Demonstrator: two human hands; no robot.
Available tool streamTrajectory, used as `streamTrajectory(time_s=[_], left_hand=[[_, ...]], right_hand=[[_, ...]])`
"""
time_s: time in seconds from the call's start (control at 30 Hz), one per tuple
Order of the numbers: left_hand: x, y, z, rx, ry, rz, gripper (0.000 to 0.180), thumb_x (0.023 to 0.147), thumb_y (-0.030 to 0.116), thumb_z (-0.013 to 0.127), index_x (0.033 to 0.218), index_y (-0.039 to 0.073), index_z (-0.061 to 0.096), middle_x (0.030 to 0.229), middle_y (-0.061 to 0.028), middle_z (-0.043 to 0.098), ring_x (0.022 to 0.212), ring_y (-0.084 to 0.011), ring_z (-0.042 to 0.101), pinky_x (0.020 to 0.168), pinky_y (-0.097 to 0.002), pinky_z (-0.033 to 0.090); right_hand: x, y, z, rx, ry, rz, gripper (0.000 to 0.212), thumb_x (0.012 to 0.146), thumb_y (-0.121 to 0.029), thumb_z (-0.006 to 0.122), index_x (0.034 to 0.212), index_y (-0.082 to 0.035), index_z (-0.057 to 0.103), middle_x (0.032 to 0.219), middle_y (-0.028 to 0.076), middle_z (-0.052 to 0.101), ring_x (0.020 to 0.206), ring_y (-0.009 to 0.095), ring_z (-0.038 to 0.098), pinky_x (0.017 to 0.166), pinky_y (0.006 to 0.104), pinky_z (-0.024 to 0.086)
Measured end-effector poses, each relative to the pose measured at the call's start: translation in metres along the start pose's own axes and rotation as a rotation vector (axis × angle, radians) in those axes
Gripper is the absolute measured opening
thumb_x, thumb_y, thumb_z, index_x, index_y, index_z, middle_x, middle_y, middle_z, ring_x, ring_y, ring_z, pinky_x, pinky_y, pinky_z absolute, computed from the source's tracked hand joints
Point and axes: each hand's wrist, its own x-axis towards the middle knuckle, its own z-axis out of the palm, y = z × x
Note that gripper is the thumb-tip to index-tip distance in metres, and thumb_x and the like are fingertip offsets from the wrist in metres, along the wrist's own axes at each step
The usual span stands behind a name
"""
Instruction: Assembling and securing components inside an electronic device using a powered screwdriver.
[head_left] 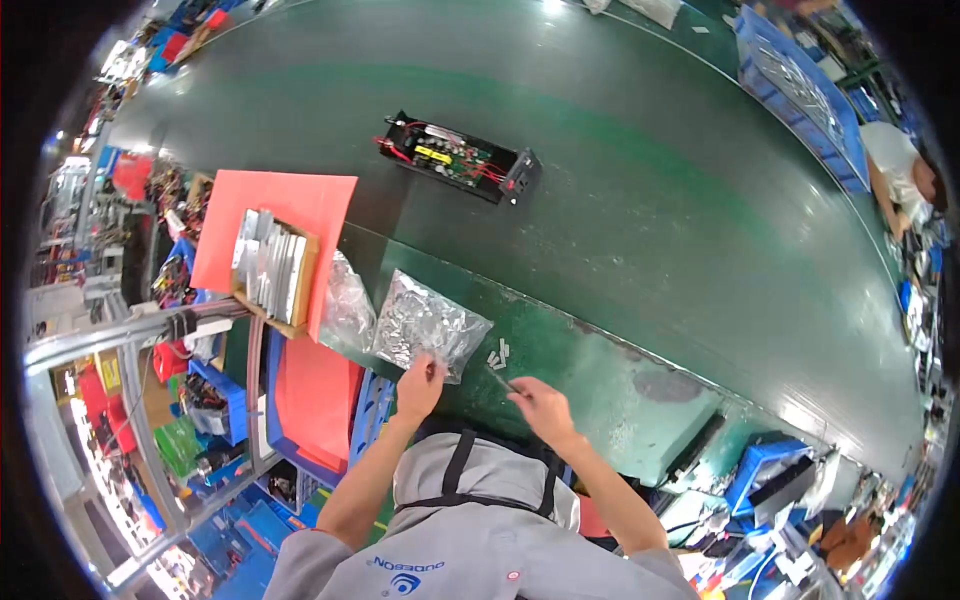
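Note:
A clear plastic bag (432, 322) full of small silvery metal parts lies on the green bench in front of me. My left hand (420, 388) is at its near edge, fingers curled together; whether they pinch the bag or a small part, I cannot make out. To the right, my right hand (543, 408) grips a thin dark rod-like tool (501, 382), its tip pointing up and left. Just beyond that tip lie several small pale metal pieces (498, 354), loose on the bench.
An open black electronics housing (455, 158) with wires sits on the conveyor belt (620, 240) beyond the bench. On the left are another clear bag (347, 300), a box of metal plates (272, 265) and red sheets (312, 400). Right, a black bar (697, 445) lies near a blue bin (765, 470).

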Motion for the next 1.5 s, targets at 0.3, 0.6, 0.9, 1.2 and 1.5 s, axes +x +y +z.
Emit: streamTrajectory(time_s=[0.3,0.6,0.9,1.2,1.5], left_hand=[[0.018,-0.014,-0.062,-0.072,-0.236,0.323,0.014,0.094,0.020,0.067,0.094,0.007,0.063,0.080,-0.0180,0.066,0.073,-0.0407,0.067,0.063,-0.0490,0.051],[0.048,-0.036,-0.052,-0.065,-0.483,0.428,0.025,0.094,0.030,0.066,0.094,0.006,0.063,0.084,-0.0207,0.069,0.080,-0.0440,0.068,0.068,-0.0534,0.052],[0.193,0.013,-0.080,-0.516,-0.766,0.172,0.047,0.102,0.050,0.060,0.095,0.005,0.070,0.089,-0.0070,0.074,0.079,-0.0159,0.070,0.071,-0.0309,0.057],[0.428,-0.008,-0.049,-1.058,-0.754,-0.242,0.063,0.101,0.047,0.056,0.143,0.000,0.049,0.130,-0.0255,0.063,0.108,-0.0383,0.070,0.091,-0.0525,0.060],[0.499,0.043,-0.047,-0.453,-0.524,-0.347,0.039,0.107,0.036,0.055,0.114,-0.001,0.066,0.096,-0.0136,0.070,0.086,-0.0318,0.068,0.072,-0.0407,0.054]], right_hand=[[0.090,-0.006,0.153,-0.024,0.235,-0.008,0.017,0.090,-0.017,0.071,0.101,-0.004,0.075,0.094,0.020,0.073,0.086,0.038,0.072,0.075,0.0429,0.057],[0.084,-0.053,0.149,-0.226,0.476,-0.002,0.020,0.092,-0.021,0.071,0.105,-0.006,0.074,0.096,0.018,0.072,0.092,0.039,0.069,0.081,0.0443,0.056],[-0.050,0.004,0.121,-0.150,0.767,0.392,0.019,0.095,-0.017,0.068,0.103,-0.001,0.072,0.092,0.018,0.074,0.085,0.029,0.073,0.076,0.0403,0.056],[-0.141,0.020,0.185,-0.013,0.825,0.880,0.030,0.098,-0.030,0.065,0.110,-0.004,0.073,0.100,0.022,0.074,0.095,0.032,0.073,0.083,0.0409,0.056],[-0.221,0.022,0.249,0.172,1.004,1.010,0.030,0.096,-0.028,0.064,0.109,-0.003,0.072,0.099,0.019,0.075,0.092,0.033,0.073,0.083,0.0428,0.057]])
